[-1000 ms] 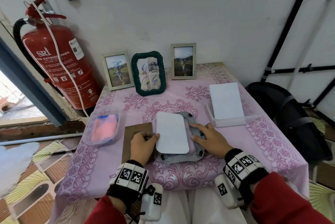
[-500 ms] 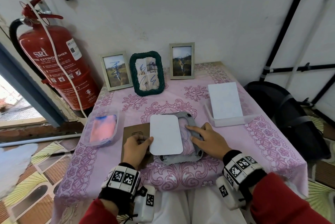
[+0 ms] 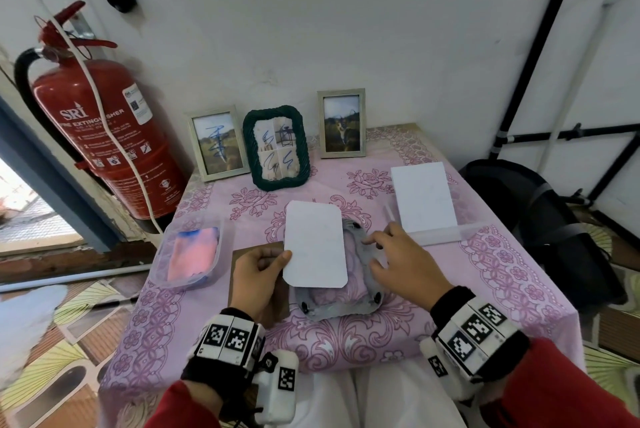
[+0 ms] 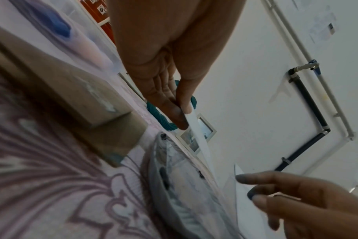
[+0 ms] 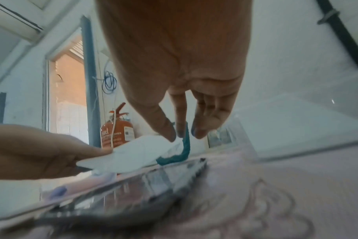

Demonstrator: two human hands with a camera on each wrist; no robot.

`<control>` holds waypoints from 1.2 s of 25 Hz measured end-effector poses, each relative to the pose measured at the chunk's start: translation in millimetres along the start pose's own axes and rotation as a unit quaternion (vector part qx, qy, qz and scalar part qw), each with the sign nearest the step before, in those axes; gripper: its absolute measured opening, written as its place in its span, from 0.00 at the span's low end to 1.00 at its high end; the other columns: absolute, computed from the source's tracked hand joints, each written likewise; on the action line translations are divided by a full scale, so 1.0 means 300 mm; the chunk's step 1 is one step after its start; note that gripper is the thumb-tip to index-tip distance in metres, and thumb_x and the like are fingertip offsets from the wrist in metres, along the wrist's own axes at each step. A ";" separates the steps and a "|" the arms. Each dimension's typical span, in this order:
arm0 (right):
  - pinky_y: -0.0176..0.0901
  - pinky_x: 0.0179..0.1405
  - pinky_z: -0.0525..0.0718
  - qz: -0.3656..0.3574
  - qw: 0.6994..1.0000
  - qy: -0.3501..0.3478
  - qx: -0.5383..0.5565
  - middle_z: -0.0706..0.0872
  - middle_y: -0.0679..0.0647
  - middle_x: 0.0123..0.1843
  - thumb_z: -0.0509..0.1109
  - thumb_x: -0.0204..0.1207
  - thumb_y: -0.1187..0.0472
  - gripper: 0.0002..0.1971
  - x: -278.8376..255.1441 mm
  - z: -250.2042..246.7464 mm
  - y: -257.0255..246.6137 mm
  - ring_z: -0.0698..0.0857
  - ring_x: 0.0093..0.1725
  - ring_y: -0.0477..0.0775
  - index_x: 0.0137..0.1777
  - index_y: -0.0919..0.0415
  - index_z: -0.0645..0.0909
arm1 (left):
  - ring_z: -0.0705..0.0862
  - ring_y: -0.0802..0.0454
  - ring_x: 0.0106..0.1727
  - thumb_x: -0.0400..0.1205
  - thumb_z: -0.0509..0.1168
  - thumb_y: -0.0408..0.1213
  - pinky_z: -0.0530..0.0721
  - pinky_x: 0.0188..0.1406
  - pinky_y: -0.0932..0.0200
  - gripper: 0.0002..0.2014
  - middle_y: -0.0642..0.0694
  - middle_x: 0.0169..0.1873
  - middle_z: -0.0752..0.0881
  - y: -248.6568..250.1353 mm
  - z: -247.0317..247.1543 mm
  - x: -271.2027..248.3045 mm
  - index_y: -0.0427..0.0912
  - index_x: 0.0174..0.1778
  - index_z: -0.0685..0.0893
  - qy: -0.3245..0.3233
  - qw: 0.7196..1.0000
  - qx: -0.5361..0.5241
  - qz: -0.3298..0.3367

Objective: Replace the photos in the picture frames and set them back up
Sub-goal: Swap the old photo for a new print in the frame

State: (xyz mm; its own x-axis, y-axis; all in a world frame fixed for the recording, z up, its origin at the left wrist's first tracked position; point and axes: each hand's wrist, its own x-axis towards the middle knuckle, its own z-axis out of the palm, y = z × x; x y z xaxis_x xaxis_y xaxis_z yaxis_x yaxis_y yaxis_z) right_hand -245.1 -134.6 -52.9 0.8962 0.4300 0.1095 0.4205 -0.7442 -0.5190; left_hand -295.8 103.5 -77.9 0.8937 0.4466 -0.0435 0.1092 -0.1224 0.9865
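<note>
A grey picture frame lies face down near the table's front edge, its back open. My left hand pinches the left edge of a white photo with rounded corners and holds it lifted over the frame; the pinch shows between thumb and fingers on the photo's edge. My right hand hovers just above the frame's right side, fingers relaxed and holding nothing; in the right wrist view its fingertips point down above the frame. The brown backing board lies left of the frame, under my left hand.
Against the wall stand two silver framed photos and a dark green frame. A clear tray with white sheets sits at right, a plastic tub with pink and blue contents at left. A red fire extinguisher stands beside the table.
My left hand has lifted the white photo off the frame and drawn it up and to the left. My right hand has come off the frame and now hovers above it.
</note>
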 end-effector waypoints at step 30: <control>0.46 0.55 0.72 0.078 0.984 0.060 -0.148 0.87 0.49 0.49 0.65 0.75 0.64 0.10 -0.032 -0.238 0.313 0.80 0.55 0.53 0.50 0.51 0.85 | 0.85 0.45 0.26 0.76 0.68 0.22 0.90 0.32 0.53 0.07 0.29 0.38 0.85 0.059 0.564 -0.028 0.22 0.47 0.81 -0.118 0.987 0.005 -0.107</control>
State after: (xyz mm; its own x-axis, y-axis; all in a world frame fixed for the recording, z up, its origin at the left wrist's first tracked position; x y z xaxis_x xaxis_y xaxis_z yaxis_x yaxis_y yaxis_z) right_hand -204.1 -245.0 -42.1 0.9561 0.2473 0.1569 0.2825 -0.9203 -0.2706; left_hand -227.8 -52.5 -86.8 0.9261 0.2436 -0.2880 0.3100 -0.0568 0.9490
